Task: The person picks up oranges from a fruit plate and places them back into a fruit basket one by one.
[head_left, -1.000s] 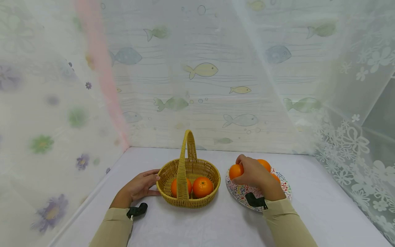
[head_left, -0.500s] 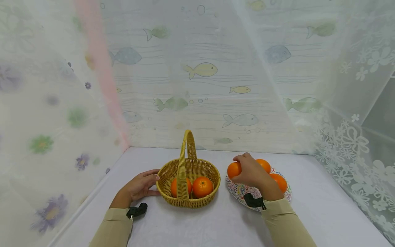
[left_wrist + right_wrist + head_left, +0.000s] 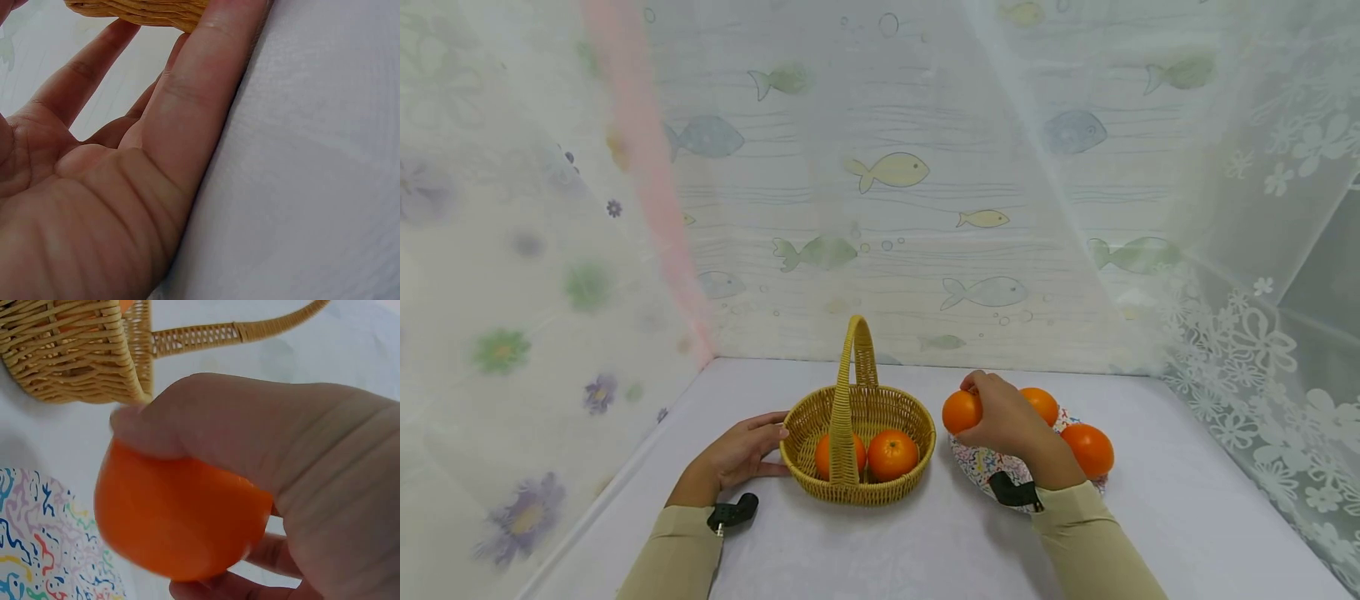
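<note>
My right hand (image 3: pixel 1011 421) grips an orange (image 3: pixel 961 412) by its sides, above the left edge of a speckled multicoloured plate (image 3: pixel 981 469). In the right wrist view, thumb and fingers lie round that orange (image 3: pixel 181 515). Two more oranges, one at the back (image 3: pixel 1040 403) and one at the right (image 3: pixel 1087 450), are on the plate. A yellow wicker basket (image 3: pixel 865 497) with a tall arched handle holds two oranges, one partly behind the handle. My left hand (image 3: pixel 741 454) touches the basket's left side, fingers extended; the left wrist view shows them at the wicker (image 3: pixel 137 11).
A white cloth (image 3: pixel 820 550) covers the table. Behind it hangs a curtain (image 3: pixel 895 250) printed with fish, and floral sheets stand at both sides. The basket's handle (image 3: pixel 850 367) rises high over its middle.
My right hand has moved slightly left with the orange, out over the plate's edge. The right-hand orange on the plate has shifted right and now shows more. Left hand and basket stay put.
</note>
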A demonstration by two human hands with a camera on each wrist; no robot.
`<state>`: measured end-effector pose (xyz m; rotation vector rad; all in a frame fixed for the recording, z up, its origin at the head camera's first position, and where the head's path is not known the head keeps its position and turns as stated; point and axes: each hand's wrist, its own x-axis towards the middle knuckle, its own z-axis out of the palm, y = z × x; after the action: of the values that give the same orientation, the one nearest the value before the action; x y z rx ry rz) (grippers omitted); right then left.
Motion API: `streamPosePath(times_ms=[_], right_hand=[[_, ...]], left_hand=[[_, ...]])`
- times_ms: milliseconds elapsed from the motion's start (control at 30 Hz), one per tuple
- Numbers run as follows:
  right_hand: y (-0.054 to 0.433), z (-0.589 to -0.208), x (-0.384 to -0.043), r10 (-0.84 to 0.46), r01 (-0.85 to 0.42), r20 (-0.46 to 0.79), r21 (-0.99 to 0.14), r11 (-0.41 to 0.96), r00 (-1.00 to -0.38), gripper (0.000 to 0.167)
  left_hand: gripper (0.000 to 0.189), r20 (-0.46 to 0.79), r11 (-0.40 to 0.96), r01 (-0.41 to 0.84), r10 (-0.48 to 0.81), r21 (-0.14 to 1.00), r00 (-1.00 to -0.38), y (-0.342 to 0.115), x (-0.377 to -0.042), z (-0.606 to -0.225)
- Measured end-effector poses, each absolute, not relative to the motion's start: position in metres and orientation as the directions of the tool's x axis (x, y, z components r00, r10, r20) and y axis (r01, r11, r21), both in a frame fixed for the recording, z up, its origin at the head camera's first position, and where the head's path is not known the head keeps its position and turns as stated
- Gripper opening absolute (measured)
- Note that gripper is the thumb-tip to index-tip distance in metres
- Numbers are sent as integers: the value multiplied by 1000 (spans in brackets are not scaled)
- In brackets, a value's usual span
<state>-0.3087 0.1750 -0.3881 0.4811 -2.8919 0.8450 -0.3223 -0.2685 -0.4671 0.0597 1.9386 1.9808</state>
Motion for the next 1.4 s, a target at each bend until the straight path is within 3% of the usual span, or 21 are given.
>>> streamPosePath(times_ms=[233,800,1033,1400], right_hand=[[169,-387,-308,-280,-351,211,-550,758,-936,77],[158,-389,-307,-290,-398,278,-532,748,-916,62],[152,-386,-304,-321,-443,308,-545,712,-896,63],[144,-390,-303,-373,-535,400,-463,706,-837,61]], left_hand=[[70,-221,3,-230,287,973,-932,-269,-323,-467],[71,-204,-2,-215,312,977,-928,-269,-321,-467],[71,-206,2,-217,312,976,-927,-269,-322,-467],[71,-215,3,-225,310,974,-926,-270,-322,-467]])
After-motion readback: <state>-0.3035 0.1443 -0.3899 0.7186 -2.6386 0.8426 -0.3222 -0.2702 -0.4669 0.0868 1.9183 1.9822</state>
